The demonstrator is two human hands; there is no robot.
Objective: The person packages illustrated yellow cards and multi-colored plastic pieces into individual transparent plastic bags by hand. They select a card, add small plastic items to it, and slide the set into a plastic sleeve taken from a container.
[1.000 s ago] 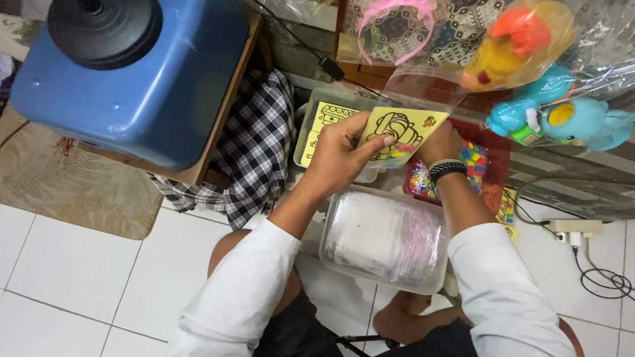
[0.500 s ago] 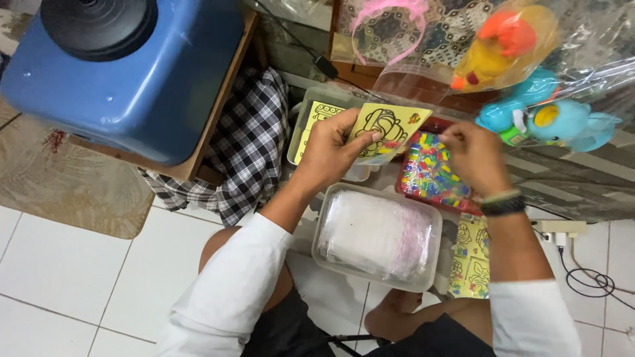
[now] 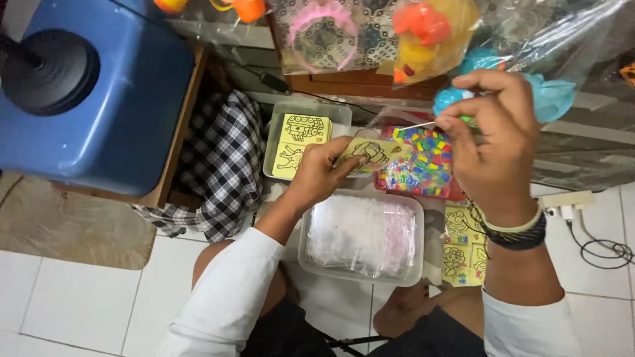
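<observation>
My left hand [image 3: 322, 173] holds a small yellow picture card [image 3: 370, 153] with a black line drawing, above a clear tub. My right hand [image 3: 495, 142] is raised and pinches a thin pale stick [image 3: 418, 125] between thumb and fingers, its tip pointing left toward the card. Beneath the stick lies a red tray of small multicoloured packets [image 3: 421, 168]. A clear plastic tub [image 3: 361, 237] filled with small transparent bags sits on my lap. Behind the card, another clear tub [image 3: 301, 136] holds more yellow picture cards.
A blue plastic barrel with a black lid [image 3: 86, 92] stands on a wooden base at left, beside a black-and-white checked cloth [image 3: 221, 165]. Bagged plastic toys [image 3: 430, 33] hang at the top. More yellow cards [image 3: 463, 248] lie at right, near a white power strip [image 3: 562, 201].
My right hand rose from the coloured packets and now pinches a thin stick. My left hand moved slightly right, keeping hold of the yellow card. The view shifted closer.
</observation>
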